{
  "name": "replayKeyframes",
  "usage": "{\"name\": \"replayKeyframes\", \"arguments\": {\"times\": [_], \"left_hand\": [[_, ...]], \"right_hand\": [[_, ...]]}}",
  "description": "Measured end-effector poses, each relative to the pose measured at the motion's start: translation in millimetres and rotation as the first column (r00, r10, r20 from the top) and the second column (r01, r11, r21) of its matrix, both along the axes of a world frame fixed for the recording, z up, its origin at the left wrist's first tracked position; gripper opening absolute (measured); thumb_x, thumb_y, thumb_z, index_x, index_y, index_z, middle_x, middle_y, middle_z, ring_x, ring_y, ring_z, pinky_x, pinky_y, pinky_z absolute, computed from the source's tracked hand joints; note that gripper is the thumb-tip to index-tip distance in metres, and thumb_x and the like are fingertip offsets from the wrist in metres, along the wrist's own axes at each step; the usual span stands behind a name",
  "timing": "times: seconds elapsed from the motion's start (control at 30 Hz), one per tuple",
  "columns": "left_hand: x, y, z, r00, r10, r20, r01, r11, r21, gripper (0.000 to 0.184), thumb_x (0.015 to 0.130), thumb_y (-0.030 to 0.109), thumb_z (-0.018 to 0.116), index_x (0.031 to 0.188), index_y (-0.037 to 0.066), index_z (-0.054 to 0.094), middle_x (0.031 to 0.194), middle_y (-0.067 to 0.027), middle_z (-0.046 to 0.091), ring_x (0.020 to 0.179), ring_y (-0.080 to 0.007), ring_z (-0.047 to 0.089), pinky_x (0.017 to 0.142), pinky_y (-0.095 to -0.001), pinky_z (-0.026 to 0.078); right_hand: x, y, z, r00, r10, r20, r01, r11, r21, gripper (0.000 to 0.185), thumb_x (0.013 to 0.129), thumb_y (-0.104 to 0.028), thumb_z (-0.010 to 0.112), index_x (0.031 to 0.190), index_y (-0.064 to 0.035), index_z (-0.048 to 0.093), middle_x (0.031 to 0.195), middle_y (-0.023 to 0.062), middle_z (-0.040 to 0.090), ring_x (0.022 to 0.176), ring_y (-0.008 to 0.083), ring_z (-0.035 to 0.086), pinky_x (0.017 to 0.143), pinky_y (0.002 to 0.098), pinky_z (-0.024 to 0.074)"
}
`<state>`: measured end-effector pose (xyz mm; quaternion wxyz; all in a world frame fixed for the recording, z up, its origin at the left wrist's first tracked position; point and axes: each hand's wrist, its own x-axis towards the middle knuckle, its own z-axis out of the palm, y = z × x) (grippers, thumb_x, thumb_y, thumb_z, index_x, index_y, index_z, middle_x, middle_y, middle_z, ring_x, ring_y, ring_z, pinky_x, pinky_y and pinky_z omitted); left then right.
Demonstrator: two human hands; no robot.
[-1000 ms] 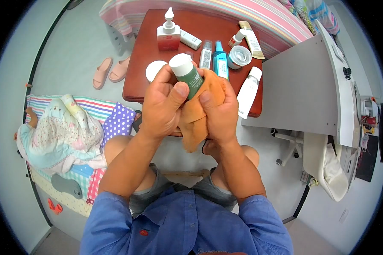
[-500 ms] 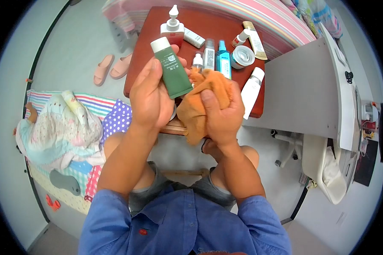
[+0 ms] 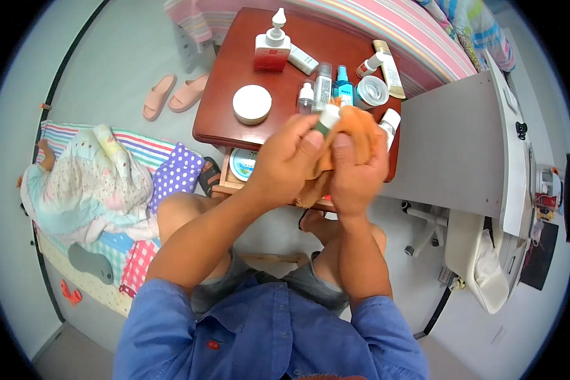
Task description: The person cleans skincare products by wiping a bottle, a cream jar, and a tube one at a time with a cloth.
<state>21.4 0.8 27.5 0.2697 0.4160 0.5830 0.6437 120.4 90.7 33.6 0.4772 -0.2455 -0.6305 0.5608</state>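
My left hand [image 3: 288,158] is wrapped round the green tube [image 3: 323,126], whose white cap [image 3: 329,116] points up and right. An orange cloth [image 3: 359,130] is bunched in my right hand [image 3: 359,168] and lies against the tube, hiding much of it. Both hands are close together over the front edge of the red-brown table [image 3: 225,95]. Behind them stand a small white-capped bottle [image 3: 306,95], a clear-capped bottle [image 3: 323,85] and a blue spray bottle [image 3: 343,87]. A round white-lidded jar [image 3: 252,104] sits to the left.
On the table are a red pump bottle [image 3: 273,47], a clear-lidded jar [image 3: 371,92] and a gold-white tube [image 3: 389,69]. Below is a partly open drawer [image 3: 228,180]. A grey desk panel [image 3: 453,139] stands right; a person under a blanket [image 3: 85,183] lies left.
Both hands have moved to the right, and the green tube has gone from upright in view to mostly covered by the cloth and fingers. The round jar and drawer now show more fully.
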Motion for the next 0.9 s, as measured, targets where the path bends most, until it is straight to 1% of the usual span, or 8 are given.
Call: {"name": "replayKeyframes", "arguments": {"times": [0.13,0.3,0.37,0.57,0.7,0.8,0.87,0.9], "left_hand": [[-18.0,7.2,0.0,0.755,0.198,0.625,-0.314,0.946,0.080,0.032,0.108,0.019,0.044,0.134,0.001,0.049,0.103,-0.0088,0.064,0.095,-0.0131,0.062,0.090,-0.0298,0.052],[-24.0,3.1,1.8,0.788,0.181,0.589,-0.267,0.962,0.062,0.028,0.108,0.019,0.043,0.128,0.002,0.053,0.101,-0.0079,0.065,0.089,-0.0108,0.062,0.083,-0.0279,0.052],[-14.3,5.4,-8.4,0.925,0.172,0.339,-0.207,0.976,0.069,0.028,0.108,0.022,0.046,0.125,0.002,0.057,0.100,-0.0077,0.063,0.090,-0.0105,0.059,0.081,-0.0273,0.050],[23.0,9.5,-1.6,0.988,0.082,0.132,-0.099,0.988,0.122,0.042,0.107,0.028,0.054,0.137,-0.002,0.053,0.106,-0.0076,0.060,0.093,-0.0107,0.057,0.083,-0.0263,0.048],[7.3,4.8,-6.1,0.995,0.072,0.069,-0.070,0.997,-0.023,0.048,0.106,0.031,0.057,0.139,-0.004,0.051,0.108,-0.0093,0.060,0.093,-0.0129,0.058,0.084,-0.0274,0.048],[-4.1,5.9,0.8,0.684,-0.089,0.724,-0.091,0.974,0.206,0.046,0.107,0.028,0.054,0.139,-0.005,0.050,0.120,-0.0115,0.063,0.107,-0.0150,0.062,0.093,-0.0293,0.052],[-12.1,2.3,-2.3,0.642,-0.183,0.745,-0.043,0.961,0.273,0.044,0.108,0.026,0.053,0.140,-0.004,0.050,0.126,-0.0117,0.064,0.112,-0.0152,0.062,0.098,-0.0302,0.052],[-13.2,2.0,-0.9,0.678,-0.155,0.719,-0.034,0.970,0.241,0.044,0.108,0.026,0.053,0.139,-0.004,0.051,0.125,-0.0115,0.064,0.111,-0.0150,0.062,0.098,-0.0299,0.051]], "right_hand": [[-3.9,-17.8,-22.2,0.949,0.112,0.294,-0.157,0.978,0.134,0.036,0.087,-0.012,0.075,0.118,-0.0011,0.060,0.106,0.0132,0.066,0.095,0.0218,0.066,0.086,0.0344,0.0526],[0.2,-20.7,-12.5,0.901,0.222,0.372,-0.306,0.934,0.183,0.035,0.086,-0.012,0.076,0.116,-0.0014,0.060,0.102,0.0124,0.067,0.092,0.0227,0.067,0.084,0.0347,0.0528],[2.0,-17.9,-11.8,0.970,0.140,0.199,-0.159,0.984,0.083,0.034,0.087,-0.012,0.076,0.116,-0.0019,0.060,0.103,0.0107,0.068,0.093,0.0193,0.066,0.085,0.0324,0.0529],[8.1,7.0,-1.0,0.998,-0.021,-0.062,0.018,0.998,-0.054,0.032,0.091,-0.011,0.073,0.118,-0.0029,0.059,0.108,0.0086,0.067,0.098,0.0116,0.063,0.087,0.0276,0.0524],[5.0,-4.0,1.1,0.997,-0.055,0.057,0.053,0.998,0.025,0.033,0.090,-0.009,0.074,0.118,-0.0015,0.059,0.108,0.0114,0.067,0.097,0.0173,0.066,0.087,0.0306,0.0531],[1.2,-8.3,-4.7,0.941,-0.011,0.338,-0.080,0.964,0.255,0.036,0.087,-0.008,0.075,0.118,-0.0004,0.060,0.108,0.0157,0.067,0.097,0.0258,0.067,0.087,0.0343,0.0535],[1.1,-9.6,-1.5,0.914,0.042,0.403,-0.230,0.872,0.432,0.039,0.083,-0.009,0.075,0.119,0.0005,0.060,0.109,0.0195,0.066,0.098,0.0333,0.067,0.088,0.0375,0.0533],[3.5,-8.3,-2.2,0.913,0.015,0.408,-0.206,0.880,0.428,0.040,0.086,-0.010,0.075,0.121,-0.0003,0.059,0.111,0.0163,0.067,0.100,0.0271,0.068,0.089,0.0357,0.0538]]}}
